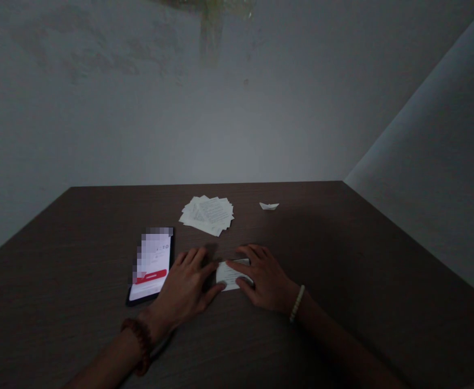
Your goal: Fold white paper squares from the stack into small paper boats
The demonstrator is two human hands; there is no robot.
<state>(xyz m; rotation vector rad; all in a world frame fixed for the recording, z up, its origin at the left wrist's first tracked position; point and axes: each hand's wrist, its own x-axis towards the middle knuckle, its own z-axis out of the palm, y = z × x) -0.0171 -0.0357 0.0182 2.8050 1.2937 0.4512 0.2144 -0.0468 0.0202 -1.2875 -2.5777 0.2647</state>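
A small white sheet of paper (pixel 229 275) with lines of print lies on the table between my hands. My left hand (pixel 188 281) holds its left edge, with the index fingertip at the upper corner and the thumb at the lower one. From the other side, my right hand (pixel 267 278) has its index finger and thumb on the paper's right part, covering some of it. The other fingers of both hands rest on or near the tabletop. Whether the paper is folded, I cannot tell.
A fanned stack of printed papers (pixel 207 215) lies beyond my hands. Farther right sits a small folded paper boat (pixel 269 206). A lit phone (pixel 151 265) lies just left of my left hand. The dark wooden table (pixel 342 237) meets a grey wall (pixel 220 124).
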